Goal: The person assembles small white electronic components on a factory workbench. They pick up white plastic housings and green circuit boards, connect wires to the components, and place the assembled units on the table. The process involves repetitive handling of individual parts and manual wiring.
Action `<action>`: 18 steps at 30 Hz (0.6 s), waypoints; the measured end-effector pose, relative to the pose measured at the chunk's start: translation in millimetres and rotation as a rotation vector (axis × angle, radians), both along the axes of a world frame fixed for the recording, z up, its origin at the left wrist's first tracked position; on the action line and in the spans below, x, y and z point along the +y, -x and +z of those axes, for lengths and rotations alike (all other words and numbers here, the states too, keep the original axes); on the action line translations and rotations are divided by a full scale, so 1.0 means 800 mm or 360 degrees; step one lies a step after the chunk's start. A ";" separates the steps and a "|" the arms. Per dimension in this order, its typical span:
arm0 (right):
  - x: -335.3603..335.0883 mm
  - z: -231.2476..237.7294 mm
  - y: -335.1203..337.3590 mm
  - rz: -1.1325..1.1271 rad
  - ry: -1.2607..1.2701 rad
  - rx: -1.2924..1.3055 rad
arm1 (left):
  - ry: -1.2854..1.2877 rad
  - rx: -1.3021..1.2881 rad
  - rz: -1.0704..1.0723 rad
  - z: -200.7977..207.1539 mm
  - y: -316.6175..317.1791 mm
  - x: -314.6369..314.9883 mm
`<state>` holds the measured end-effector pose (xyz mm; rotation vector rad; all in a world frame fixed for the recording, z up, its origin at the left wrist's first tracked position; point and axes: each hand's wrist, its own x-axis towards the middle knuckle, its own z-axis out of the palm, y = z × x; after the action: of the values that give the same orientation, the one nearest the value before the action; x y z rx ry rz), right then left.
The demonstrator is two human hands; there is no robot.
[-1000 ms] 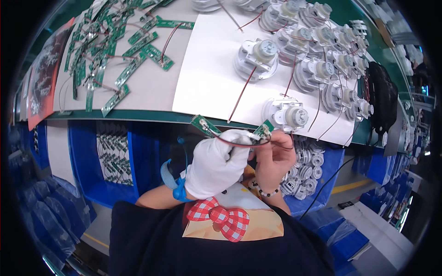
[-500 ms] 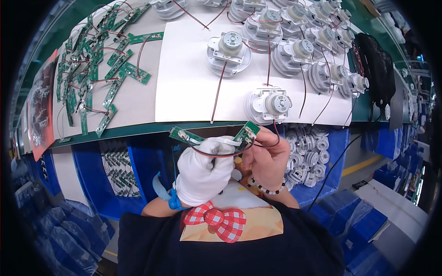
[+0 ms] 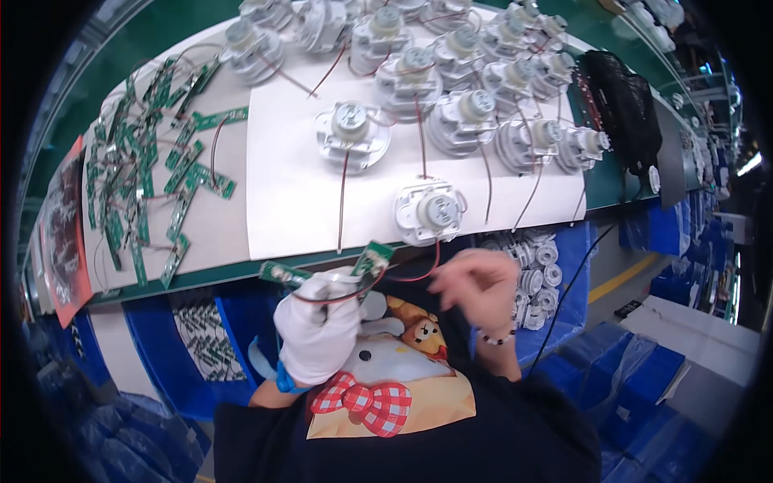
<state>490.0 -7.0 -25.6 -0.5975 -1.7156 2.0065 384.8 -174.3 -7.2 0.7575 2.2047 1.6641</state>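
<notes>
My left hand [image 3: 318, 330], in a white glove with a blue band at the wrist, is closed on a pair of narrow green circuit boards. One circuit board [image 3: 373, 262] sticks up past the fingertips, and the other [image 3: 283, 273] shows to the left of the glove. A red and black wire loops across the glove. Just beyond, a white round motor unit [image 3: 429, 212] lies on the sheet, its own wire [image 3: 435, 262] drooping over the table edge toward the boards. My bare right hand [image 3: 483, 290], wearing a beaded bracelet, is beside that wire, its curled fingers smeared by motion.
More white motor units [image 3: 463, 121] with trailing wires stand on the white sheet [image 3: 282, 177]. Left of them lies a pile of wired green boards [image 3: 137, 169]. Blue bins below hold boards [image 3: 209, 338] and white plastic parts [image 3: 539, 278]. A black bag [image 3: 624, 113] rests at the right.
The view has shifted, so the table's contents appear farther left. My right hand has drawn away from the upright circuit board to the right; my left hand keeps its hold.
</notes>
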 end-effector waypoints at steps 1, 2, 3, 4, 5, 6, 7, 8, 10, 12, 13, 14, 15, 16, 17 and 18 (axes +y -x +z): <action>0.014 0.001 -0.007 -0.0236 -0.0030 -0.0181 | -0.0016 -0.0211 0.0038 0.002 -0.002 -0.003; 0.030 0.005 -0.006 -0.0319 -0.0135 -0.0361 | -0.0133 -0.0156 0.0022 0.000 -0.002 -0.002; 0.046 0.010 0.000 -0.0419 -0.0233 -0.0539 | -0.0120 -0.0269 -0.0004 0.002 -0.002 0.001; 0.051 0.010 0.010 -0.0452 -0.0489 -0.0635 | -0.0102 -0.0384 -0.0023 0.005 -0.002 0.000; 0.055 0.009 0.019 -0.0370 -0.0626 -0.0609 | -0.0083 -0.0499 -0.0040 0.007 -0.002 0.000; 0.056 0.006 0.029 -0.0273 -0.0759 -0.0578 | -0.0077 -0.0355 -0.0094 -0.003 0.000 -0.002; 0.061 0.002 0.037 -0.0185 -0.0900 -0.0551 | -0.0082 -0.0328 -0.0113 0.000 0.001 -0.001; 0.071 -0.012 0.037 -0.0060 -0.0671 -0.0567 | -0.0089 -0.0300 -0.0132 0.002 0.001 0.000; 0.082 -0.018 0.037 -0.0008 -0.0518 -0.0540 | -0.0108 -0.0240 -0.0172 0.003 0.007 0.002; 0.085 -0.012 0.041 0.0057 -0.0421 -0.0576 | -0.0118 -0.0178 -0.0230 0.004 0.013 0.004; 0.084 -0.003 0.043 0.0095 -0.0400 -0.0626 | -0.0116 -0.0151 -0.0256 0.004 0.015 0.003; 0.083 0.002 0.044 0.0131 -0.0379 -0.0676 | -0.0132 0.0039 -0.0305 -0.003 0.020 0.003; 0.081 0.003 0.045 0.0069 -0.0413 -0.0633 | -0.0111 0.0046 -0.0301 -0.004 0.024 0.002; 0.078 0.003 0.047 0.0007 -0.0447 -0.0591 | -0.0090 0.0054 -0.0296 -0.005 0.026 0.000; 0.075 0.004 0.047 -0.0055 -0.0480 -0.0547 | -0.0069 0.0062 -0.0292 -0.004 0.027 0.000; 0.073 0.007 0.047 -0.0129 -0.0601 -0.0518 | -0.0083 0.0052 -0.0286 -0.004 0.029 0.001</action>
<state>452.5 51.3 -20.3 -0.8761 -2.1512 1.5324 361.4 -173.8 -10.2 0.9717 2.0533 1.6367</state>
